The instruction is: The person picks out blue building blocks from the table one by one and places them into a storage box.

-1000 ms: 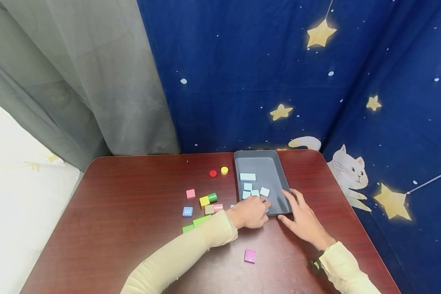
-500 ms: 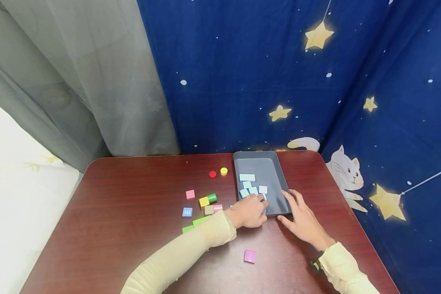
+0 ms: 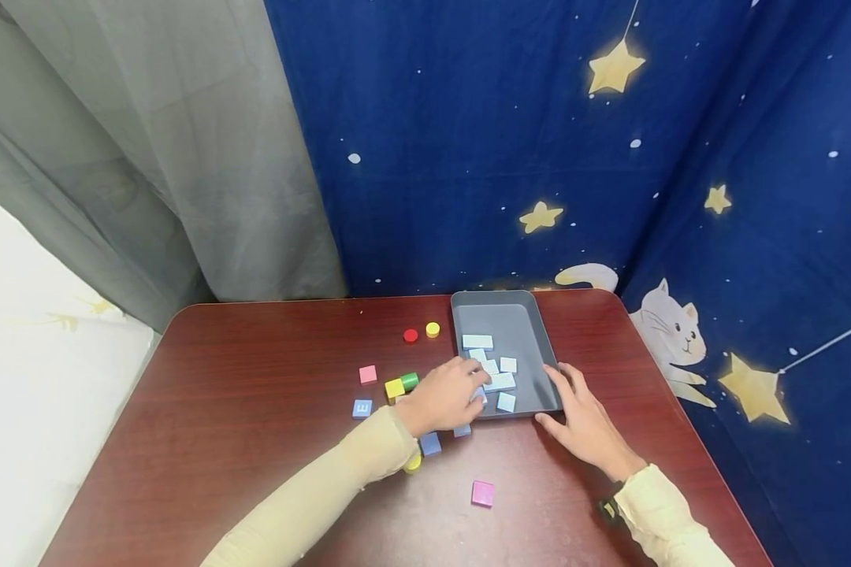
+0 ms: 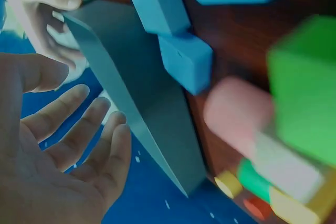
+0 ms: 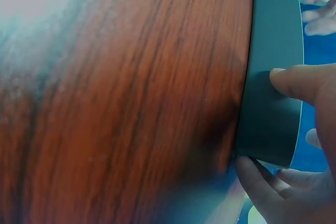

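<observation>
My left hand (image 3: pixel 445 396) is over the front left corner of a grey tray (image 3: pixel 505 319), its fingertips above pale blue blocks. In the left wrist view its fingers (image 4: pixel 73 106) are spread and loosely bent, with nothing between them and the palm. Inside the tray lie a long pale blue block (image 3: pixel 477 342), another long one (image 3: pixel 499 383) and several small square ones, including a block (image 3: pixel 507 402) near the front wall. My right hand (image 3: pixel 590 425) holds the tray's front right corner, its thumb (image 5: pixel 294 80) against the front wall and the other fingers at the side.
Left of the tray lie a pink block (image 3: pixel 367 374), a blue letter block (image 3: pixel 362 408), a yellow block (image 3: pixel 394 388) and a green cylinder (image 3: pixel 410 381). Red (image 3: pixel 410 335) and yellow (image 3: pixel 432 329) discs lie behind. Blue blocks (image 3: pixel 430 444) and a magenta square (image 3: pixel 482 494) lie in front.
My left hand has moved left from the tray's front part, uncovering a long pale block and a small one there. Several small blocks in the tray have shifted slightly. The right hand stays put.
</observation>
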`<state>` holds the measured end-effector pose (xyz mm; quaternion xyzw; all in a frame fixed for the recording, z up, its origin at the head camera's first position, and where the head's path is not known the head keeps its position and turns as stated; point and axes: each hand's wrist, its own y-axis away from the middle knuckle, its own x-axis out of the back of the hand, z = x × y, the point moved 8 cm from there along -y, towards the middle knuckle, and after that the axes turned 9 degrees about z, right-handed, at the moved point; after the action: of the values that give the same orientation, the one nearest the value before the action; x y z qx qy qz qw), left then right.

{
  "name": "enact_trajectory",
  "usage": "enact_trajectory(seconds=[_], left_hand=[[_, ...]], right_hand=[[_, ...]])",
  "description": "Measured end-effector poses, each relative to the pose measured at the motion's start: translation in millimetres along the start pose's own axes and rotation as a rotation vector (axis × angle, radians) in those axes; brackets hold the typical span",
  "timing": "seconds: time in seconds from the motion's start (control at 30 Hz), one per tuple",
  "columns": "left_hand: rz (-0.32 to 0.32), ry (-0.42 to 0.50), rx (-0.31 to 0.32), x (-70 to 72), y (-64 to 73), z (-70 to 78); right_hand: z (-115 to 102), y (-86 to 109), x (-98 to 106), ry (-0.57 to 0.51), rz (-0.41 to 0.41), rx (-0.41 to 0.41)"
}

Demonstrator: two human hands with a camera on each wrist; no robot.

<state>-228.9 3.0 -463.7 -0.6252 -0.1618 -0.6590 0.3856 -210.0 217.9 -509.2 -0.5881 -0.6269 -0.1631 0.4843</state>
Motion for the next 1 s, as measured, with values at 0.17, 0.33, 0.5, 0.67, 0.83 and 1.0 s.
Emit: enact_trajectory(seconds=[0.17,0.33,0.5,0.67,0.83,1.0], left_hand=[[0.046,0.048,0.081,21.4,21.0,-27.1],[0.056,0.067,0.193,39.2,43.6,-58.6],[0.083,0.066,0.275,56.1,69.5,-85.6],[0.105,0.047,0.31,62.6,94.6,-103.6],[0.096,0.077,0.332,54.8,120.7,-110.2],[0.023,0.104,0.377,35.4,142.1,-112.4]], right_hand=[[0,-1.1,-1,0.001,-0.011,-0.013],[1,-1.3,-2,0.001,-0.017,-0.027],[1,-1.0,-2,0.002,-0.024,-0.04],[2,-0.2,-1,0.006,-0.02,-0.041],[1,0.0,-1,0.007,-0.013,-0.027],[1,-0.9,-3,0.004,-0.023,-0.03]])
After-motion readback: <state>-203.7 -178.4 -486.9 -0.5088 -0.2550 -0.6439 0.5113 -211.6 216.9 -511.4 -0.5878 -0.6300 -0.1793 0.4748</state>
